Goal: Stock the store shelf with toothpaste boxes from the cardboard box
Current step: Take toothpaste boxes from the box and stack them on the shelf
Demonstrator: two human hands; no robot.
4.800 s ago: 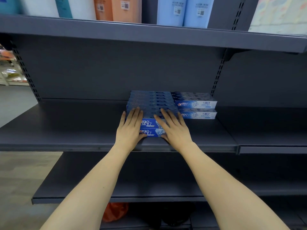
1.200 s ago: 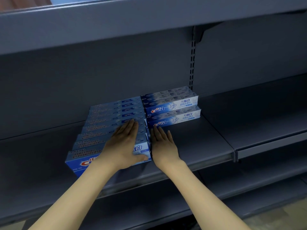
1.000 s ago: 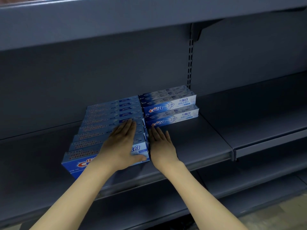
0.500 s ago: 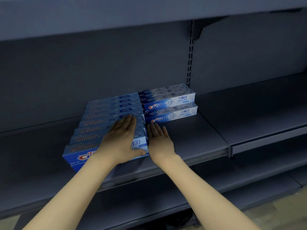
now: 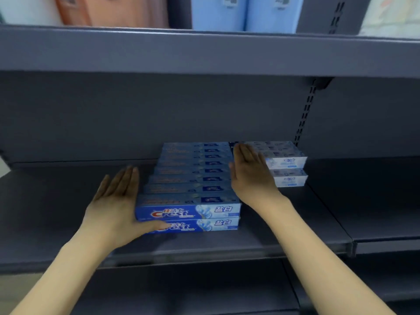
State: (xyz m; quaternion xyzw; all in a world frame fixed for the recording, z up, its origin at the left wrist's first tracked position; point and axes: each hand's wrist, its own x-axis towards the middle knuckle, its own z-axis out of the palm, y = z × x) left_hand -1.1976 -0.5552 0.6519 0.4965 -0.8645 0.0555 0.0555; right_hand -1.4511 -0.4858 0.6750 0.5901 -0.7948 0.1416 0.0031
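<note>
Several blue toothpaste boxes [image 5: 191, 178] lie stacked two high in a row running back on the grey shelf [image 5: 227, 246]. My left hand [image 5: 116, 203] is flat against the left end of the stack, thumb across the front of the bottom box. My right hand [image 5: 251, 171] is flat with straight fingers against the right end. Behind it, a paler stack of toothpaste boxes [image 5: 286, 164] sits two high by the back wall. The cardboard box is out of view.
The upper shelf [image 5: 204, 51] overhangs and carries orange and light blue packs [image 5: 218, 12]. A slotted upright [image 5: 304, 114] stands at the back right. Another shelf section [image 5: 375, 219] continues to the right, and a lower shelf [image 5: 181, 289] sits beneath.
My left hand came off the top of the stack and went to its left end. My right hand slid further back along the right end. The view tilted upward.
</note>
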